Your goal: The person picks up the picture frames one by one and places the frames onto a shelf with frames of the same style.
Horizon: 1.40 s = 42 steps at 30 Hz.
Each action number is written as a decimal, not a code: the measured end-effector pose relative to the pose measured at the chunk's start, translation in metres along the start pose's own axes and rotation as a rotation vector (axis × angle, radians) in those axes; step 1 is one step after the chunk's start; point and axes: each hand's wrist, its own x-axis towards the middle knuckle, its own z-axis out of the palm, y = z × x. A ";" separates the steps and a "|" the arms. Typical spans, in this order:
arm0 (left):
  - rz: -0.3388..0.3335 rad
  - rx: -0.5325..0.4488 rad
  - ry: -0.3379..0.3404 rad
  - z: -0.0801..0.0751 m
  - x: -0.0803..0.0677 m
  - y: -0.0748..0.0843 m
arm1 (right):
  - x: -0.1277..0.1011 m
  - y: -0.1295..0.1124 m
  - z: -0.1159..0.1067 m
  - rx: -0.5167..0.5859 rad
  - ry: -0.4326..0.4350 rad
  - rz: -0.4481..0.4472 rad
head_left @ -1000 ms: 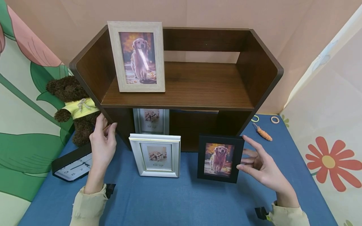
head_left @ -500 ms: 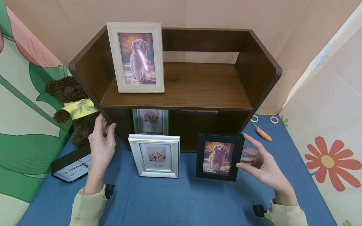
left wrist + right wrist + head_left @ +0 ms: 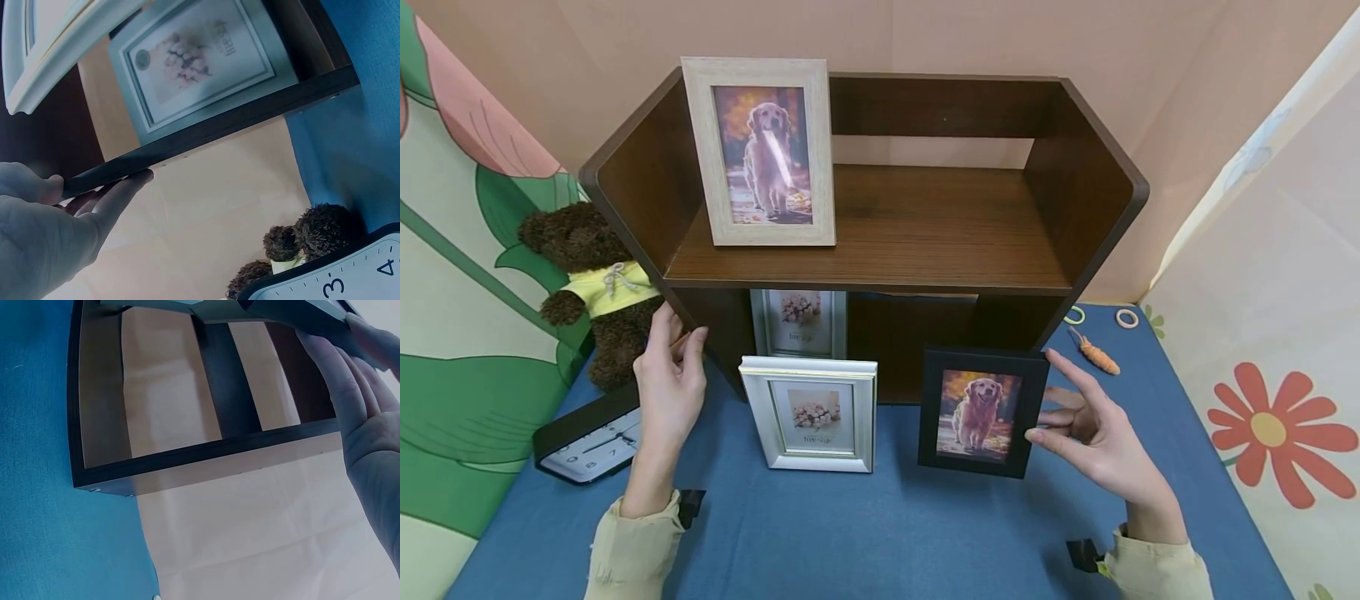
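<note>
My right hand (image 3: 1043,398) holds a black frame with a dog photo (image 3: 977,412) upright on the blue tablecloth, thumb on its right edge and index finger at its top right corner. In the right wrist view the fingers (image 3: 359,387) lie against the frame's edge (image 3: 294,315). My left hand (image 3: 676,335) grips the front edge of the dark wooden shelf's left side panel (image 3: 647,250). The left wrist view shows that hand (image 3: 94,194) pinching the panel edge (image 3: 250,119). A silver frame (image 3: 810,414) stands between my hands.
A pale wooden frame with a dog photo (image 3: 760,150) stands on the top shelf. A second silver frame (image 3: 799,321) sits in the lower compartment. A brown teddy bear (image 3: 591,275) and a black clock (image 3: 587,437) lie at left. A small carrot toy (image 3: 1097,354) and rings (image 3: 1127,317) lie at right.
The black frame has shifted slightly left and up in my right hand. The left hand has stayed on the shelf's side panel.
</note>
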 end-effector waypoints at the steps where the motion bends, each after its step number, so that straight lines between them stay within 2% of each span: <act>1: -0.001 0.001 0.000 0.000 0.000 0.000 | 0.000 -0.001 0.000 -0.006 0.004 0.001; 16: 0.003 0.006 0.002 -0.001 0.000 0.000 | 0.007 -0.008 -0.002 -0.025 0.031 -0.018; 30: 0.002 0.011 0.005 0.000 0.000 0.000 | 0.017 -0.006 -0.006 0.082 0.006 -0.151; 42: 0.006 0.009 0.012 0.000 0.000 -0.001 | 0.021 -0.013 -0.006 0.042 -0.009 -0.139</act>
